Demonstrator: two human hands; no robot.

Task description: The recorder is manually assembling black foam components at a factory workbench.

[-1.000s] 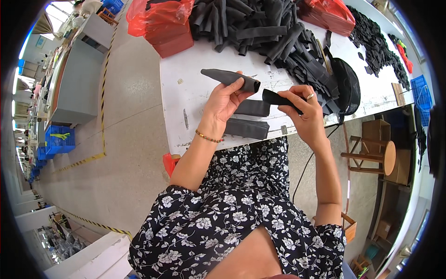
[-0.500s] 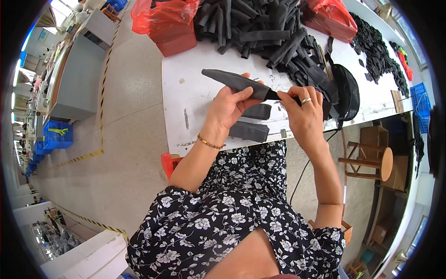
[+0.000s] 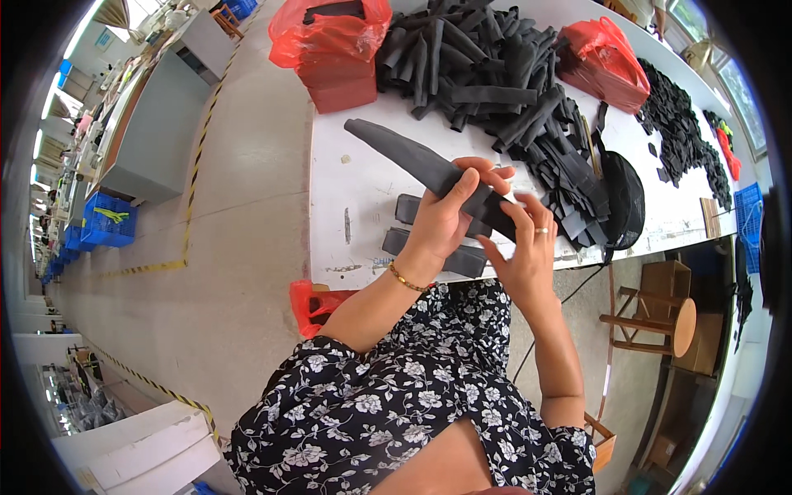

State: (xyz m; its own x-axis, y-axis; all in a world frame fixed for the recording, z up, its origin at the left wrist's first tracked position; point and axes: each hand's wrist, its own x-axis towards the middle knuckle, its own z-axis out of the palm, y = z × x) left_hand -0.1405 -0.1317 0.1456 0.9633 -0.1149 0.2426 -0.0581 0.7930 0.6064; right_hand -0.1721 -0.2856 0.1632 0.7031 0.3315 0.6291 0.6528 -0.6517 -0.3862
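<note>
A long dark grey fabric tube [image 3: 404, 158] slants over the near part of the white table [image 3: 330, 177]. My left hand [image 3: 445, 219] is closed around its lower right part, thumb on top and fingers behind. At that end is my right hand [image 3: 532, 256], with thumb and fingers apart and the fingertips beside or lightly touching the tube; it does not grip it. Partly hidden by my left hand, one flat grey fabric piece [image 3: 406, 208] lies on the table, with another flat grey piece [image 3: 394, 241] nearer me.
A large heap of dark grey tubes [image 3: 462, 62] covers the far table between a red bag [image 3: 338, 78] and another red bag [image 3: 606, 70]. Flat dark strips [image 3: 569, 194] and a round black mesh-like item [image 3: 624, 198] lie on the right. A wooden stool [image 3: 681, 327] stands at right.
My right hand has loosened its pinch on the narrow black piece at the tube's end, its fingers spreading. My left hand and the tube have shifted slightly right and nearer me. The view has shifted.
</note>
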